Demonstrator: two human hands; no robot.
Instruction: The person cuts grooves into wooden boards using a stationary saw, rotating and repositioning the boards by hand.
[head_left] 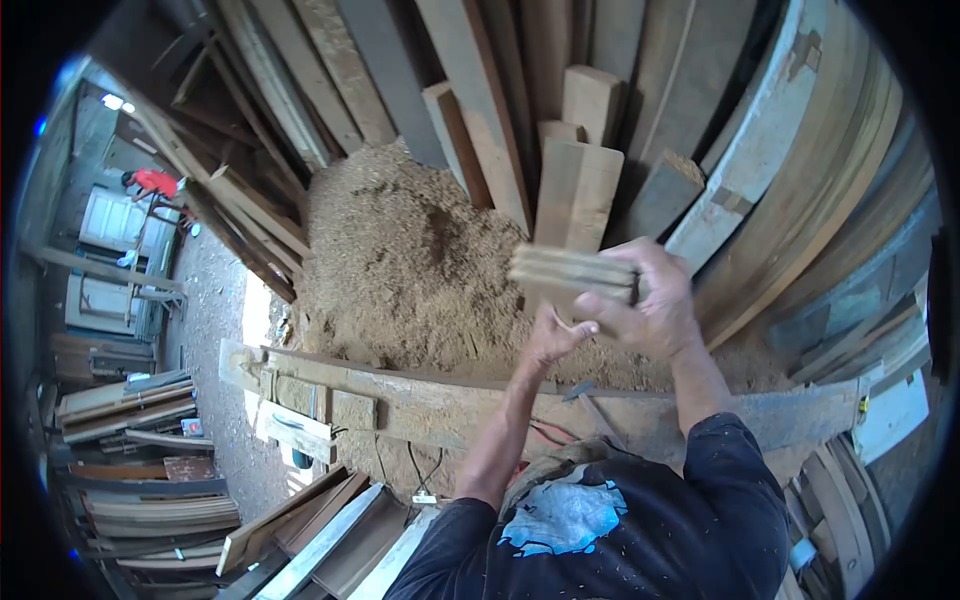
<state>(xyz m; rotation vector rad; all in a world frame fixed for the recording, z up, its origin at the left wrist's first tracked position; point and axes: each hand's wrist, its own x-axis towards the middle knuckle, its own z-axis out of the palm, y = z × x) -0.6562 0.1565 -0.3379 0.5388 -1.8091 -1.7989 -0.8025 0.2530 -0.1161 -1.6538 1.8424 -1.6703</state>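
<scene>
The right hand (655,305) grips the layered wooden block (572,268), the left hand's (553,338) hold is unclear, and slack fingers could drop it into the sawdust (395,250).

Ridged, matt wood piece (575,268); rough, grainy sawdust (395,250) mid-frame; dusty wooden counter (455,400); matt cloth shirt (690,530), bottom of frame.

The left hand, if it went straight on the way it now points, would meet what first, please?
Most likely the ridged wood held in the right hand, just beyond the left hand; blur and depth leave unclear whether they touch.
</scene>
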